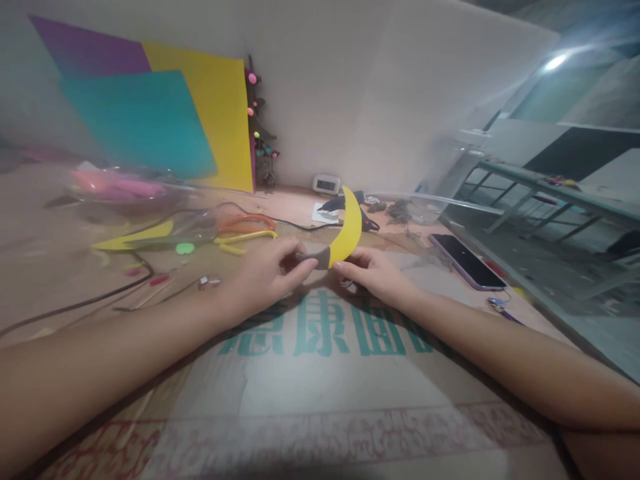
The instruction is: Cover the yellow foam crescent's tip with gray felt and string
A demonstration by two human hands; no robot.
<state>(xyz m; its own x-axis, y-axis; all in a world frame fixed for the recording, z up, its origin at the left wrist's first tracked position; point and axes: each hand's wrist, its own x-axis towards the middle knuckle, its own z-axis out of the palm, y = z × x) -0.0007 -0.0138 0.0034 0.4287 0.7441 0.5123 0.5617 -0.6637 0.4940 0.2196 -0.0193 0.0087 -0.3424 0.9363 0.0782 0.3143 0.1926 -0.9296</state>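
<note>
A thin crescent-shaped piece (351, 225), yellow along its upper part and dark grey at its lower left, is held above the printed cardboard. My left hand (273, 272) is closed on the dark end, between thumb and fingers. Lower down on the yellow part, my right hand (375, 275) pinches the edge near the colour join. The yellow tip points up. Just left of my left hand lie orange-handled scissors (246, 223) and a yellow-handled pair (245, 241).
Purple, teal (140, 123) and yellow sheets lean against the wall. Beside them hangs a dark branch with coloured dots (257, 123). A small clock (327, 183) stands behind; a phone (467, 261) lies right. Dark cables, yellow scraps (135, 237) and a clear bowl (120, 185) occupy the left.
</note>
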